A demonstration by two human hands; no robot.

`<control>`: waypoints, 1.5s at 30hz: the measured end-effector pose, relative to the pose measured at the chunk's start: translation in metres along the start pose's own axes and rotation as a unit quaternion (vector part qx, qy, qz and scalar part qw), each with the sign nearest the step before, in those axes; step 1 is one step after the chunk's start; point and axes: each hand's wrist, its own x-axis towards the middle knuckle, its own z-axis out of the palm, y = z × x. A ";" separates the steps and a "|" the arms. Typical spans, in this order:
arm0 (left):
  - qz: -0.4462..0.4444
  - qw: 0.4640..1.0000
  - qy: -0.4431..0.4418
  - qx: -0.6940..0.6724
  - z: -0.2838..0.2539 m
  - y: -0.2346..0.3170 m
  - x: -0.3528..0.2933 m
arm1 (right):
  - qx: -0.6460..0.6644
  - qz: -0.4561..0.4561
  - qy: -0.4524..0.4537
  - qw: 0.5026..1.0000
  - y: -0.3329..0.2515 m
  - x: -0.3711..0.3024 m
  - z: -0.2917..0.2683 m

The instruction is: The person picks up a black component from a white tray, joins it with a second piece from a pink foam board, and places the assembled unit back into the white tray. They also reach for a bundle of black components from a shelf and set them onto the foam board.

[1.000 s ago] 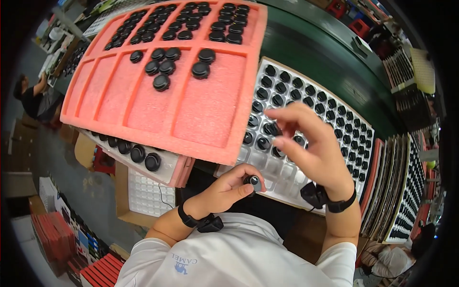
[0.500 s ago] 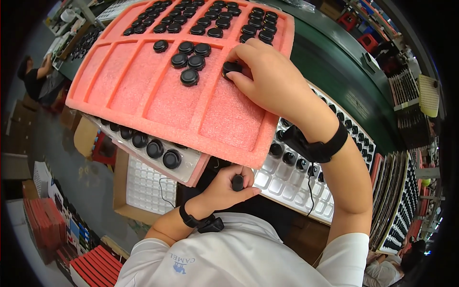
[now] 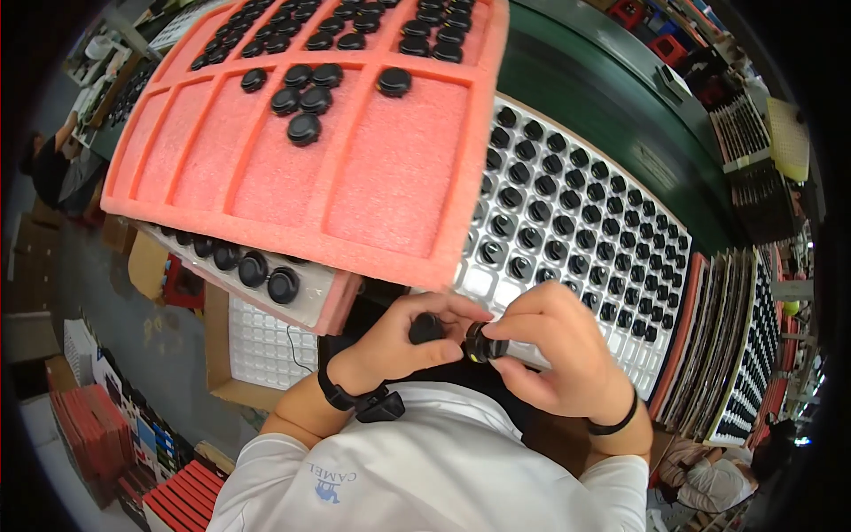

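The head view shows the two hands close together in front of the white shirt (image 3: 425, 461). The left hand (image 3: 390, 341) is half curled around one black cylindrical piece (image 3: 426, 329), thumb lying below it. The right hand (image 3: 558, 355) pinches one black ring-shaped cap (image 3: 483, 342) between thumb and fingertips; the cap sits just beside the left fingertips, and whether they touch it too I cannot tell. Ahead and to the left is a pink foam tray (image 3: 399, 168) split into compartments. Its nearer row carries seven loose caps (image 3: 303, 129): one in the rightmost compartment, five in the next, one in the one after. Its farther row has at least four compartments crowded with caps, too many to count surely. Under it sticks out a whitish tray (image 3: 306, 304) with at least five black round pieces (image 3: 253, 268) along its edge. Below that, on the left, a carton (image 3: 216, 350) holds a gridded white tray (image 3: 266, 355). Ahead and to the right, a white cell tray (image 3: 479, 278) bears dozens of black pieces (image 3: 538, 210), one per filled cell. Beyond it runs a green surface (image 3: 603, 97).
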 end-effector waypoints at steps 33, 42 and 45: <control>0.062 0.985 0.019 0.158 0.038 -0.027 0.017 | 0.497 0.205 0.283 0.795 0.037 -0.086 0.052; 0.179 0.949 -0.013 0.260 0.042 -0.025 0.020 | 0.288 0.167 0.233 0.914 0.032 -0.074 0.052; 0.165 0.960 -0.021 0.226 0.040 -0.025 0.019 | 0.532 0.210 0.263 0.777 0.031 -0.073 0.054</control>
